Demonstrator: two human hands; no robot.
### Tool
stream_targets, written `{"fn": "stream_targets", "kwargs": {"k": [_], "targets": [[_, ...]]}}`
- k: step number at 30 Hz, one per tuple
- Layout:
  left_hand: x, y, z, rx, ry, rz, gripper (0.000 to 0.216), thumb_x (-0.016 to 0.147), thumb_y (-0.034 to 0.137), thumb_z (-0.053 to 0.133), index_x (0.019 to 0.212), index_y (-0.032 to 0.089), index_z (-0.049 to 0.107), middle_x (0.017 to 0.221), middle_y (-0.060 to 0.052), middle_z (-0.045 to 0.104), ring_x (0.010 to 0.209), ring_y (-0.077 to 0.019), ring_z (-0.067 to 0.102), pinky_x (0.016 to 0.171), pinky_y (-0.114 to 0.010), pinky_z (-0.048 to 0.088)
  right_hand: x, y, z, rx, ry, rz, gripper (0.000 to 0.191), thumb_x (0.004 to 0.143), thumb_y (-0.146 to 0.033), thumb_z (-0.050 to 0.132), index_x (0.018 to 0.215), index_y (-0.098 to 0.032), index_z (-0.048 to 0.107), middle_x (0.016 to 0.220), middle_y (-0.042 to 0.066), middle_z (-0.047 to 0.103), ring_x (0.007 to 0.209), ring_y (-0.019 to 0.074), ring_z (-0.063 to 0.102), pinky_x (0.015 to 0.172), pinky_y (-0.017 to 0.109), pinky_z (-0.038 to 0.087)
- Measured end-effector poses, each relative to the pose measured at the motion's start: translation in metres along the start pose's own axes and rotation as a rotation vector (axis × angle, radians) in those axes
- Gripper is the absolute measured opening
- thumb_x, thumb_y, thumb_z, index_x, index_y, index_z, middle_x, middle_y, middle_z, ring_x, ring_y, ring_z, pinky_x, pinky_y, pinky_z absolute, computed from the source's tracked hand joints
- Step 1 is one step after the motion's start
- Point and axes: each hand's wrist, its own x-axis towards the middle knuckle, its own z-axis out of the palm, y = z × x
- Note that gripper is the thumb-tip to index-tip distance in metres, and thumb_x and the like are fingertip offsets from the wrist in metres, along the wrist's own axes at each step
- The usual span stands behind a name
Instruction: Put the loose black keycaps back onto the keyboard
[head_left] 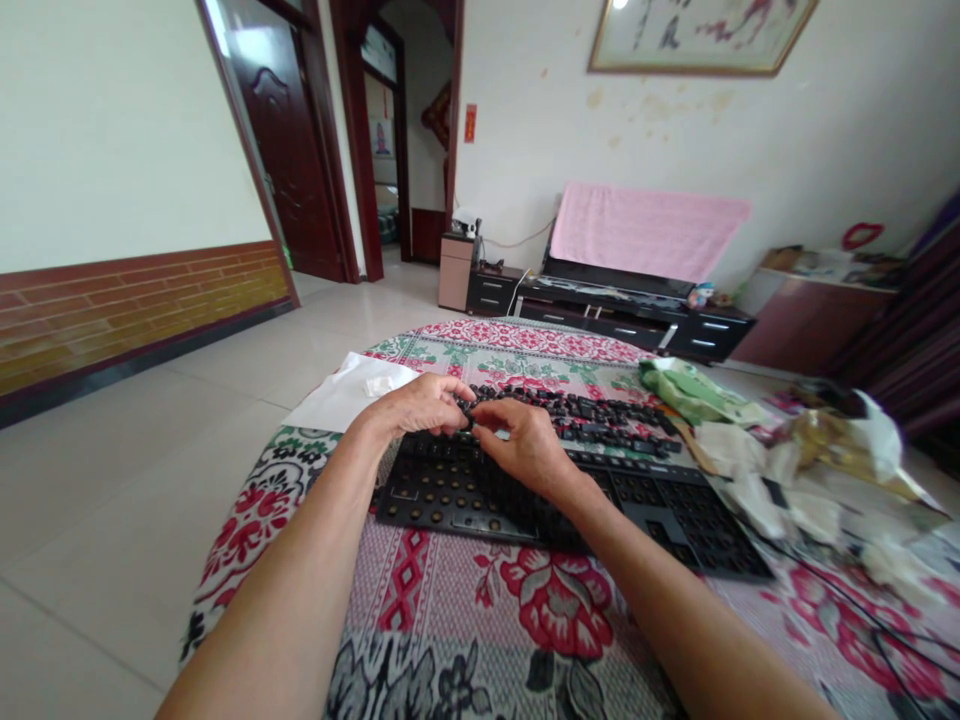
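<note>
A black keyboard with its keycaps removed lies across a round table covered by a floral cloth. Behind it sits a pile of loose black keycaps. My left hand and my right hand meet above the keyboard's left half, fingers pinched together on a small black keycap between them.
A white paper sheet lies at the table's far left edge. A green cloth and crumpled papers and wrappers crowd the right side, with a black cable trailing there. A TV stand under a pink cloth stands by the wall.
</note>
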Motion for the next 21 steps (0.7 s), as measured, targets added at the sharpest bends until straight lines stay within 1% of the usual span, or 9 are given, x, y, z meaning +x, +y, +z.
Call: {"fn": "stream_targets", "kwargs": {"k": [4,7,10,13,16,19,21], "targets": [[0.000,-0.001,0.002,0.081,-0.055,-0.033,0.047,0.057,0.020,0.055,0.103,0.017,0.053,0.061,0.001,0.057,0.053,-0.0113,0.051,0.049,-0.023,0.040,-0.002,-0.005,-0.001,-0.140,-0.107,-0.083,0.017,0.074,-0.019,0.050,0.085,-0.018,0.063,0.078,0.003,0.061,0.072,0.0122,0.054,0.067,0.023,0.039],[-0.001,0.002,0.005,0.111,-0.093,-0.057,0.049,0.055,0.018,0.054,0.104,0.017,0.054,0.058,0.002,0.056,0.050,-0.0108,0.050,0.049,-0.023,0.039,-0.003,-0.007,0.000,-0.189,-0.159,-0.091,0.018,0.073,-0.019,0.051,0.087,-0.020,0.063,0.078,0.003,0.059,0.072,0.0125,0.053,0.066,0.024,0.038],[-0.002,0.004,0.006,0.138,-0.114,-0.081,0.050,0.054,0.019,0.055,0.104,0.017,0.054,0.058,0.002,0.057,0.050,-0.0108,0.049,0.049,-0.023,0.038,-0.004,-0.007,0.001,-0.213,-0.166,-0.084,0.017,0.073,-0.019,0.052,0.087,-0.020,0.063,0.080,0.003,0.057,0.074,0.0130,0.052,0.067,0.024,0.037],[-0.001,0.001,0.003,0.181,-0.082,-0.073,0.048,0.056,0.024,0.056,0.104,0.017,0.055,0.057,0.002,0.056,0.052,-0.0116,0.050,0.049,-0.022,0.037,-0.005,-0.004,0.003,-0.235,-0.145,-0.076,0.016,0.073,-0.022,0.053,0.085,-0.019,0.063,0.082,0.004,0.055,0.077,0.0139,0.051,0.069,0.025,0.038],[0.001,-0.007,-0.002,0.250,-0.012,-0.066,0.039,0.056,0.027,0.057,0.093,0.016,0.060,0.058,0.001,0.056,0.052,-0.0106,0.049,0.049,-0.021,0.036,-0.005,-0.001,0.005,-0.272,-0.169,-0.058,0.017,0.073,-0.026,0.053,0.084,-0.019,0.063,0.082,0.005,0.054,0.076,0.0141,0.050,0.070,0.026,0.038],[0.001,-0.011,-0.006,0.327,-0.030,-0.084,0.028,0.056,0.029,0.056,0.080,0.016,0.063,0.059,0.001,0.056,0.051,-0.0093,0.046,0.049,-0.020,0.034,-0.005,0.001,0.008,-0.313,-0.224,-0.034,0.017,0.072,-0.027,0.054,0.084,-0.020,0.064,0.081,0.004,0.053,0.076,0.0143,0.051,0.069,0.026,0.038],[0.000,-0.010,-0.007,0.378,-0.043,-0.088,0.025,0.056,0.029,0.055,0.075,0.016,0.064,0.058,0.001,0.056,0.052,-0.0094,0.046,0.048,-0.020,0.033,-0.005,0.000,0.010,-0.336,-0.244,-0.020,0.018,0.073,-0.028,0.053,0.085,-0.021,0.064,0.082,0.005,0.054,0.077,0.0147,0.051,0.070,0.026,0.038]]}}
